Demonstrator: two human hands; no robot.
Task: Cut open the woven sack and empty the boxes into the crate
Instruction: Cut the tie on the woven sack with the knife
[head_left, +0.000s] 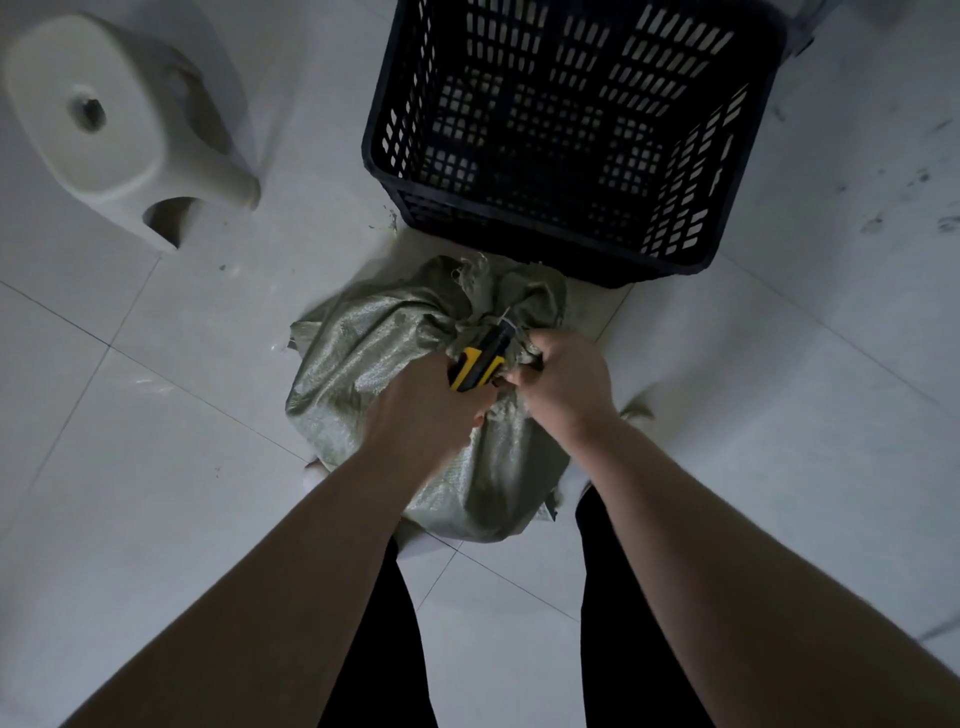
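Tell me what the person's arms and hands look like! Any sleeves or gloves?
No gloves and no sleeves in view. The left hand and right hand are bare, and both forearms are bare as far as the picture's lower edge. I see no watch, ring or bracelet on the sides that show. Below the arms, the legs wear black trousers.

Plain storeroom or utility room, scuffed white tiled floor (156, 493), black slatted crate (571, 130), white plastic stool (119, 119)
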